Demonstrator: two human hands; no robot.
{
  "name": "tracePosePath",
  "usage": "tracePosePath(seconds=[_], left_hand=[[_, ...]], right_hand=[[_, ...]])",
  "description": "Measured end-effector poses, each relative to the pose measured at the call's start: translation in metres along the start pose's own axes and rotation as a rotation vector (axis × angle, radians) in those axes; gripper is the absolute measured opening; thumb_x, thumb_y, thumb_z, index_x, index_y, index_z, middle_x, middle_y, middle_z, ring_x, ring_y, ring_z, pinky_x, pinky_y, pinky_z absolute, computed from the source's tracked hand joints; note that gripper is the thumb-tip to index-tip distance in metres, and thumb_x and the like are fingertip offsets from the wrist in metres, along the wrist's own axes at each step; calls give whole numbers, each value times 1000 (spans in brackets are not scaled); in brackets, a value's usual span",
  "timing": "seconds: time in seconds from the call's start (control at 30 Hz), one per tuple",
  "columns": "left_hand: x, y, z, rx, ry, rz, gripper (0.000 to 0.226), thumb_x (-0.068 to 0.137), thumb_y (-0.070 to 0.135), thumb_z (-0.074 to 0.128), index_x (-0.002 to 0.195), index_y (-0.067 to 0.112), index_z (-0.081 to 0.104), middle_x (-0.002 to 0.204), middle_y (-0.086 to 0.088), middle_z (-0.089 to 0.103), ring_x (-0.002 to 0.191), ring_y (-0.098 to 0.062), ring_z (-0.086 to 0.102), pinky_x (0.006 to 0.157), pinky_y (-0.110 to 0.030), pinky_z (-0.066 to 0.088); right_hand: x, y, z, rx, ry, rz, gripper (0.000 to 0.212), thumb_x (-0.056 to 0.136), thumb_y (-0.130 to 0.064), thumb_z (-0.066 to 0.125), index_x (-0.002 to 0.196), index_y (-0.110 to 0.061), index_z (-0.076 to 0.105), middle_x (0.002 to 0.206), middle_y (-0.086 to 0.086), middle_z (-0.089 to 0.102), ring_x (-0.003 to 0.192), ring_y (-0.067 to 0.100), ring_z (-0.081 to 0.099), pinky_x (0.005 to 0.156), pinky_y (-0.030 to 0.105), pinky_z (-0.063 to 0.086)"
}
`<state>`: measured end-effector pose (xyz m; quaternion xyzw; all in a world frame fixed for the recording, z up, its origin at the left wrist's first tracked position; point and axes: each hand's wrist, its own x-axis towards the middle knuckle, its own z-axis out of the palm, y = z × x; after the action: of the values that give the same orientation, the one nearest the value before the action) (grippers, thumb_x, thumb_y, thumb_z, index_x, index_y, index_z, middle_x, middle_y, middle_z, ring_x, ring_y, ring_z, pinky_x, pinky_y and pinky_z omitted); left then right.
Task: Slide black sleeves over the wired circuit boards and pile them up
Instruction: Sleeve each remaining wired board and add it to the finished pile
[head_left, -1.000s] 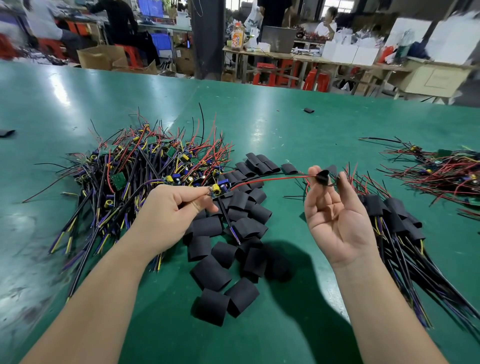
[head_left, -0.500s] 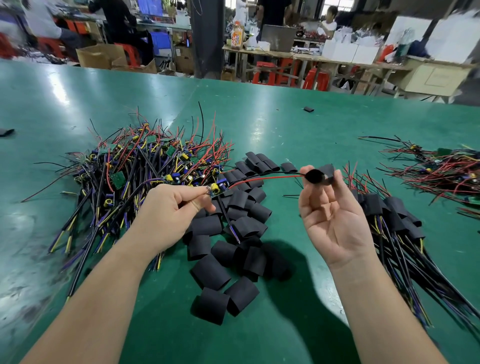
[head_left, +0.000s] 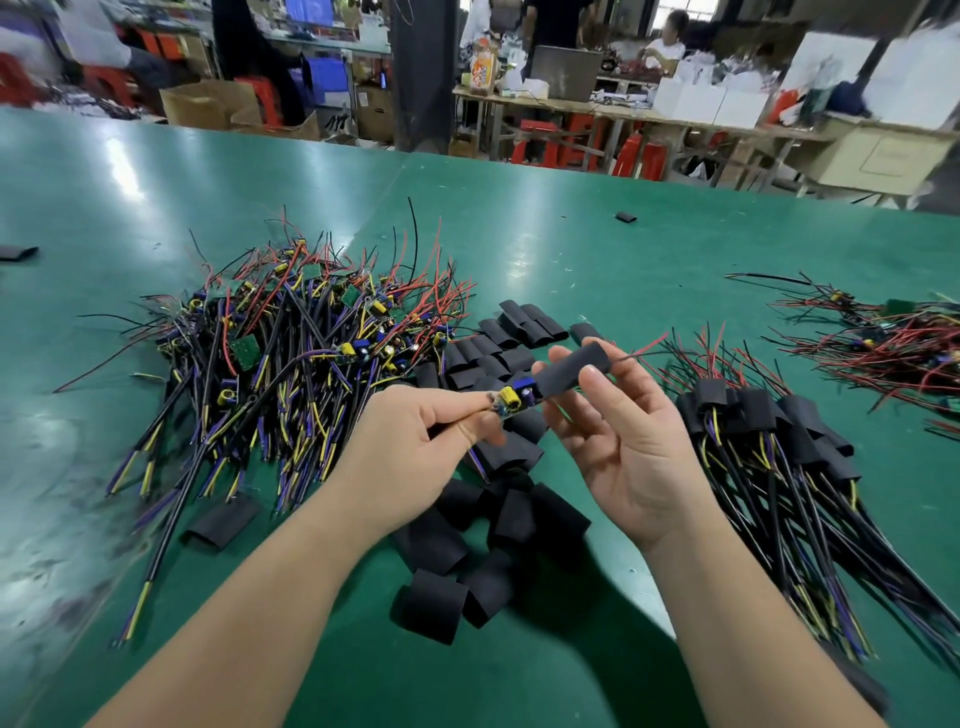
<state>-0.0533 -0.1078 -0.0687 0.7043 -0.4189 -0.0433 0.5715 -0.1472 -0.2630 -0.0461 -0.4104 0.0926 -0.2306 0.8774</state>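
- black sleeve (head_left: 570, 372) sits partway over the board (head_left: 511, 400), held above the green table (head_left: 571, 249) between both hands; the board's yellow-capacitor end is bare.
- left hand (head_left: 410, 447) pinches that bare end between thumb and fingertips; right hand (head_left: 623, 441) holds the sleeve between thumb and fingers.
- risk: the raised capacitors could catch the sleeve's mouth, and a hard push might then bunch the sleeve or bend a part.
- risk: the red wire (head_left: 647, 345) poking from the sleeve's far end could fold back inside if the sleeve twists.
- risk: the left pinch covers little of the board, so a slip would drop it among the loose sleeves (head_left: 441, 540) below.
- sleeved pile (head_left: 753, 410) lies to the right and the bare heap (head_left: 291, 332) to the left; a careless toss would mix them.
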Motion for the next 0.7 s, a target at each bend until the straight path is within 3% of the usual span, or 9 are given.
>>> tracePosePath(seconds=[0.1,0.2,0.23,0.33,0.43,0.5,0.6,0.67,0.7], left_hand=[[0,2,-2,53,13,-6,16,90,21,64,87,29,76,45,13,47,42,-6,24,39,-16,21],[1,2,-2,137,38,4,16,86,13,68,93,25,77,73,8,72,59,-24,62,58,-35,51],[0,2,-1,162,43,11,16,85,12,69,97,21,76,79,1,74,69,-29,66,66,-41,53],[0,1,-1,221,53,40,23,86,13,69,107,19,73,78,-10,72,74,-32,65,68,-46,51],[0,2,-2,199,64,31,24,86,13,67,109,19,72,82,2,74,75,-27,68,69,-41,53],[0,2,-3,175,53,6,22,88,13,66,107,23,73,80,14,73,64,-13,64,61,-30,50],[1,3,-2,133,29,-5,20,89,15,64,97,32,73,57,25,62,42,0,33,42,-12,26],[1,5,-3,114,26,1,18,90,16,63,93,30,75,52,24,58,40,-1,30,41,-12,24],[0,6,-3,123,36,9,17,89,16,64,93,27,76,56,21,63,42,-1,36,42,-18,32]], right_hand=[[-1,0,1,-24,33,-22,35,69,-9,64,103,-8,57,96,13,73,78,22,72,62,25,56],[-2,2,2,-52,62,1,36,68,-12,66,102,-9,54,97,17,65,69,18,71,59,24,56],[-2,3,2,-71,63,-3,34,67,-13,67,99,-10,55,97,19,62,68,17,71,59,24,56],[-2,3,0,-183,60,-101,30,65,-10,68,93,-9,58,87,13,68,70,18,70,61,26,56],[-2,2,-3,-213,21,-123,28,65,-7,68,92,-8,59,81,6,73,73,19,70,62,27,56],[-2,-1,-4,-171,-5,-82,27,66,-5,66,92,-8,58,83,7,73,73,19,71,61,27,57],[-2,-4,-6,-132,-47,-37,26,68,-2,62,93,-7,59,89,9,74,78,20,72,63,27,57],[-3,-4,-6,-132,-62,-26,26,69,-4,63,94,-7,60,93,11,74,82,21,72,66,28,57],[-3,-3,-5,-145,-60,-24,26,68,-7,65,94,-7,61,93,12,74,82,21,72,67,29,57]])
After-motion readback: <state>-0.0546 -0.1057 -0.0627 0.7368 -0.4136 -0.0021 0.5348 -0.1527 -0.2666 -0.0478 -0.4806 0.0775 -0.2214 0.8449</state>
